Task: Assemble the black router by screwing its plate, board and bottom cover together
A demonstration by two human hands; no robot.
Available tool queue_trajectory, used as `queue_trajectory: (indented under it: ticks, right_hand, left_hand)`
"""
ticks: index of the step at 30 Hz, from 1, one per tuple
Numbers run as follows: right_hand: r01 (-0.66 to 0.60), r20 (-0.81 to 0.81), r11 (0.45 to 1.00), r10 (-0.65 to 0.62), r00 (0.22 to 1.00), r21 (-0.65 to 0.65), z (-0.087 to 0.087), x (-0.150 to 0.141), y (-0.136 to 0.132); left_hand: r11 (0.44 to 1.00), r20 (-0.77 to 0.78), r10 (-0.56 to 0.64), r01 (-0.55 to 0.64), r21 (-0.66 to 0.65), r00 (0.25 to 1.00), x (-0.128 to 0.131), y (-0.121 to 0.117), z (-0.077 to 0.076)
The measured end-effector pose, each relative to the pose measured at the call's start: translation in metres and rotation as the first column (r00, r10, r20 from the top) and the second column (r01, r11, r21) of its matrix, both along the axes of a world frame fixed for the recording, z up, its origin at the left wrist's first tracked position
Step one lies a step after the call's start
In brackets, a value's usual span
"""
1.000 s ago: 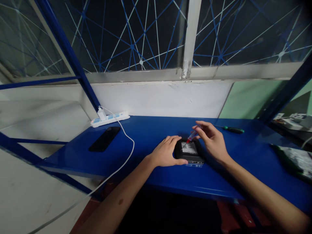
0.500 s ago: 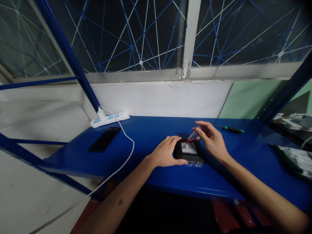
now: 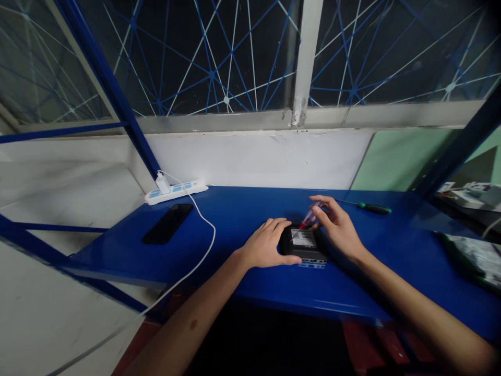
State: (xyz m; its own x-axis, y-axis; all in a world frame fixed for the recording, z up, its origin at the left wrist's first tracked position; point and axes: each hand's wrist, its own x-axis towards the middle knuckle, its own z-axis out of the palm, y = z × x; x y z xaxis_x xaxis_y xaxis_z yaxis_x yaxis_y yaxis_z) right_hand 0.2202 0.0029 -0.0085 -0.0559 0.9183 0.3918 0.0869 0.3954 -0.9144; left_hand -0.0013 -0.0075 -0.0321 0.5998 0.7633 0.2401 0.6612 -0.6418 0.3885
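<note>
A small black box [image 3: 288, 249] with a white label and a row of ports on its near side lies on the blue table. My left hand [image 3: 266, 243] grips its left side, thumb on the near edge and fingers along the far left edge. In my right hand [image 3: 337, 224] is a screwdriver [image 3: 311, 215] with a clear purplish handle and a red collar, pinched between thumb and fingers. It is tilted, its tip down at the left part of the box's top; whether the tip sits in a screw is too small to tell.
A second screwdriver [image 3: 373, 208], green and black, lies behind my right hand. To the left are a black phone [image 3: 167, 223], a power strip [image 3: 178, 191] and a white cable [image 3: 213, 235] crossing the table. A silvery bag [image 3: 475, 256] lies at the right edge.
My right hand has shifted slightly left and lower around the screwdriver handle. The left hand and the box stay where they were.
</note>
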Motion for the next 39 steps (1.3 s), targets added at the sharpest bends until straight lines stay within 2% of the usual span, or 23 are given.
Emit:
queue_trajectory:
  ticks: [8,16,26,32,35,39]
  right_hand:
    - [0.042,0.018,0.998,-0.043,0.999,0.045,-0.0022,0.0039,0.004]
    - [-0.049,-0.02,0.999,0.049,0.999,0.012,0.0006,0.004,0.0006]
    - [0.024,0.011,0.998,-0.025,1.0,0.064,-0.0009,0.0047,0.0017]
    - [-0.04,0.007,0.999,0.04,0.999,0.02,0.0005,0.0054,0.0004]
    - [-0.043,0.025,0.999,0.044,0.999,-0.007,0.0015,0.0042,-0.0009]
    - [-0.028,0.046,0.999,0.028,0.999,0.02,0.0013,0.0034,-0.0002]
  left_hand:
    - [1.0,-0.003,0.0,0.0,-0.003,1.0,0.0001,0.0005,-0.001]
    - [1.0,0.0,0.0,0.0,-0.005,1.0,-0.0005,0.0006,-0.0008]
    - [1.0,-0.002,0.0,0.0,-0.009,1.0,0.0007,0.0005,0.0009]
    - [1.0,-0.007,0.001,-0.001,-0.014,1.0,0.0008,-0.0004,0.002]
    - [1.0,-0.004,0.004,-0.004,-0.005,1.0,0.0007,-0.0003,0.0014]
    - [1.0,-0.002,0.001,-0.001,0.01,1.0,0.0007,0.0002,0.0004]
